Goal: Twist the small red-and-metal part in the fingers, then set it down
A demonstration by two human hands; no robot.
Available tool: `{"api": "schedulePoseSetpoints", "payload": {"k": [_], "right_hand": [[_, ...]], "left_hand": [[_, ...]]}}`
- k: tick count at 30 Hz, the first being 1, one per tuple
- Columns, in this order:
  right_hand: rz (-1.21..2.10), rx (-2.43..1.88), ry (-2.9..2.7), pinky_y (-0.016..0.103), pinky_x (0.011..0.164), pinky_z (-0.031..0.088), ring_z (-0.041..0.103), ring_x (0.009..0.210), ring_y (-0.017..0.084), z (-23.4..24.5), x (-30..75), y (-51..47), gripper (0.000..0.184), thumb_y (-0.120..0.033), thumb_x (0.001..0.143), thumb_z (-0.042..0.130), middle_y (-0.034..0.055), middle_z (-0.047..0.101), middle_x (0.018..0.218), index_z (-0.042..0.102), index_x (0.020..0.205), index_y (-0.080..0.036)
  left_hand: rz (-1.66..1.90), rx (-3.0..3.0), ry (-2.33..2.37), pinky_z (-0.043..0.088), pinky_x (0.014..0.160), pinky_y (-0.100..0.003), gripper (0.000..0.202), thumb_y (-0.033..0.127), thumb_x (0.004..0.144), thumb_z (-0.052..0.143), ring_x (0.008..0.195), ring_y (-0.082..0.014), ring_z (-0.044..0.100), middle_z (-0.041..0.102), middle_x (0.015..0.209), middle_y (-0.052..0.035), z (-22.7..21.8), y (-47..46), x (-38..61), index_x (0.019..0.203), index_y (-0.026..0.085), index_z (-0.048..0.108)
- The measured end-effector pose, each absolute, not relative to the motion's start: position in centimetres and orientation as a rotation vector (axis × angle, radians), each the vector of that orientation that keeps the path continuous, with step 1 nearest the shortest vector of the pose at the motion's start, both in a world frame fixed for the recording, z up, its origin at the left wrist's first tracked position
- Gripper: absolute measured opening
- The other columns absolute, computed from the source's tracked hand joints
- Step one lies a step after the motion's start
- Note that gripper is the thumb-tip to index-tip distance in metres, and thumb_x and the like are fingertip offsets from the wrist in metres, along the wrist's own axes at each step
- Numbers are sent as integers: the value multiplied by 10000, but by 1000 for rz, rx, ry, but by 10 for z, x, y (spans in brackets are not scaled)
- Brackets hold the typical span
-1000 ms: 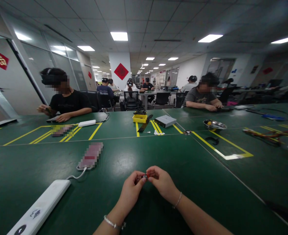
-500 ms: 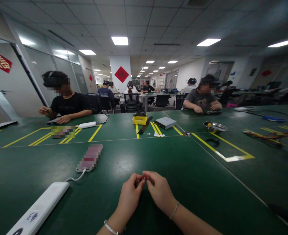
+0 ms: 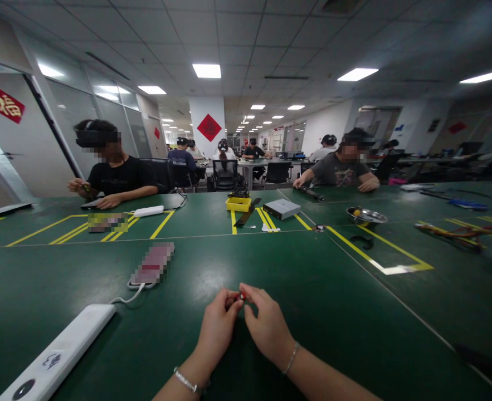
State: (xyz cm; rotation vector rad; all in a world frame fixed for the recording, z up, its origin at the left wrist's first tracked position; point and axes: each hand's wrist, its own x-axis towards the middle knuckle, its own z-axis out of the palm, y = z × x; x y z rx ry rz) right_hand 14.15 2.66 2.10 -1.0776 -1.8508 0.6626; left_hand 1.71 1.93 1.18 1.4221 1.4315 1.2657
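Note:
Just above the green table (image 3: 312, 312), both hands come together around a small red piece (image 3: 242, 296) with a pale spot. Its kind is too small to make out, and fingers cover most of it. My left hand (image 3: 219, 320) pinches it from the left between thumb and fingers. From the right, my right hand (image 3: 269, 323) has its forefinger on the piece's upper side, the thumb lower and a little apart from the forefinger. Each wrist wears a thin bracelet.
At left lies a white power strip (image 3: 64, 351), its cable running to a phone (image 3: 152, 264). Farther back are a yellow tray (image 3: 238, 204), a grey box (image 3: 282, 209) and a metal bowl (image 3: 373, 216). Two people sit across the table.
Both hands have shifted slightly up and left in view. My right thumb has lowered away from the forefinger, exposing more of the red piece. The person across at right now holds a dark long item.

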Motion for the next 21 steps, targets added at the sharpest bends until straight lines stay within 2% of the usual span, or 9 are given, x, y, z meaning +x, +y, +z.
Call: {"api": "schedulePoseSetpoints", "payload": {"k": [5,10,14,21], "right_hand": [[582,-995,-1758,342,795,456,538,831,147,14,141,29,535,12,623,372,74,487,1066,429,1109,-204],[500,-945,-1825,359,832,438,521,876,148,17,143,27,559,49,618,334,82,447,1097,406,1113,-200],[444,-930,-1868,370,842,426,507,926,163,17,144,27,537,50,635,316,84,457,1094,416,1098,-202],[488,-1008,-1851,340,779,443,522,832,155,19,144,27,397,14,644,372,54,527,910,471,971,-188]], "left_hand": [[1248,1430,1400,427,672,-284,135,275,700,533,724,-173,602,654,755,-27,9,19,16,792,176,549],[1251,1393,1342,421,699,-280,127,248,703,528,764,-167,590,640,780,-31,9,21,15,801,167,527],[1264,1371,1295,424,697,-279,128,248,706,527,755,-163,589,634,759,-22,9,22,16,807,169,520],[1245,1400,1304,414,657,-263,136,279,729,501,707,-151,582,635,743,-14,9,20,17,805,171,534]]}}
